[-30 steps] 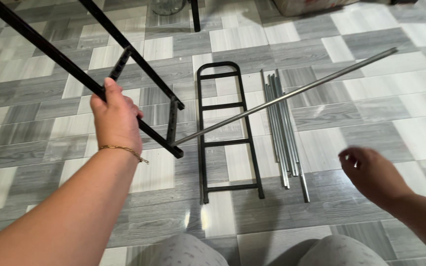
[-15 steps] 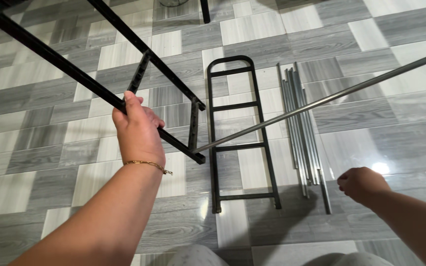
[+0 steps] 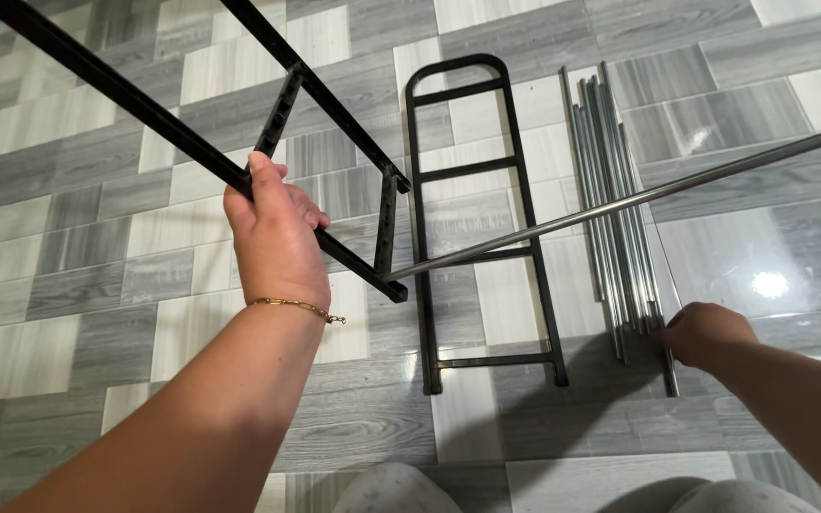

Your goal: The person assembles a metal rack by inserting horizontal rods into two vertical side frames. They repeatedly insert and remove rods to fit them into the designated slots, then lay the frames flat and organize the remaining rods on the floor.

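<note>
Down at my feet, my left hand (image 3: pixel 273 233) is clenched around the long bar of a black metal frame (image 3: pixel 173 133), lifted off the floor and slanting from the upper left edge of view toward the middle. That frame shows two long bars joined by two short cross pieces, and its lower corner hangs just above the tiles. One long silver rod (image 3: pixel 620 201) meets that corner and runs off past the right edge, crossing over the other parts.

My right hand (image 3: pixel 705 332) is curled at the near end of a bundle of silver rods (image 3: pixel 610 190) lying flat on the floor; it touches them, but I cannot tell whether it has closed on one. I count roughly six or seven rods in the bundle, packed side by side; the exact number is hard to read.

Between my hands lies a second black frame (image 3: pixel 482 218), ladder-shaped with a rounded far end and four rungs, flat on the tiled floor (image 3: pixel 68 285). It sits just beside the bundle, not touching it.

Open floor spreads to the left and right of the parts. My knees (image 3: pixel 401 489) show at the bottom edge. I see no packages or labels.
</note>
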